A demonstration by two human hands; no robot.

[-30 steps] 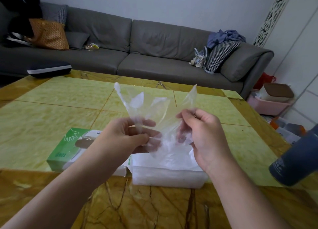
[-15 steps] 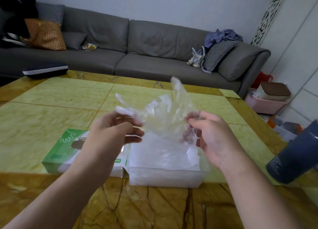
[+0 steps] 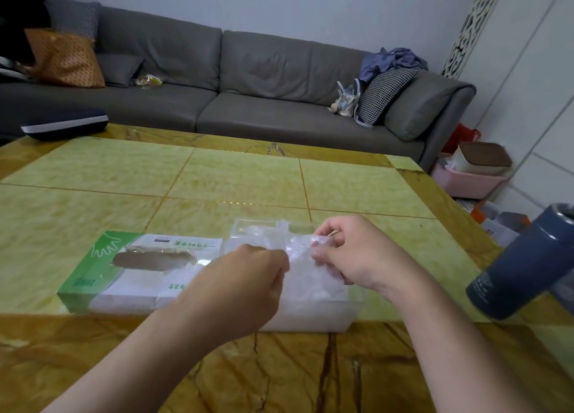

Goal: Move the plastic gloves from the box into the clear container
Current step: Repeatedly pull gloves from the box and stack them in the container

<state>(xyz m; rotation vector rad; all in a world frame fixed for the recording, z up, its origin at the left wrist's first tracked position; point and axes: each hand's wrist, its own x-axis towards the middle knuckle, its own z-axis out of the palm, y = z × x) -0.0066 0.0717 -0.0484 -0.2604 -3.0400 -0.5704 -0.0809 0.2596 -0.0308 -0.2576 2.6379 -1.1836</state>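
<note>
A green and white glove box [image 3: 102, 269] lies on the table with its torn top opening facing up. Right beside it stands the clear container [image 3: 313, 322], filled with crumpled plastic gloves. A thin clear plastic glove [image 3: 298, 246] stretches low over the container's top. My left hand [image 3: 248, 285] pinches the glove's left end over the container's left part. My right hand [image 3: 351, 251] pinches the glove's right end above the container's far right side. My left hand hides part of the container.
A dark blue bottle [image 3: 525, 263] leans in at the right edge, near the table's corner. The green and brown stone table [image 3: 217, 179] stretches away to a grey sofa [image 3: 254, 80]. A pink bin [image 3: 466, 179] and boxes sit on the floor at the right.
Both hands have come down from chest height with the glove. The glove, held up and spread before, now lies low across the container's top.
</note>
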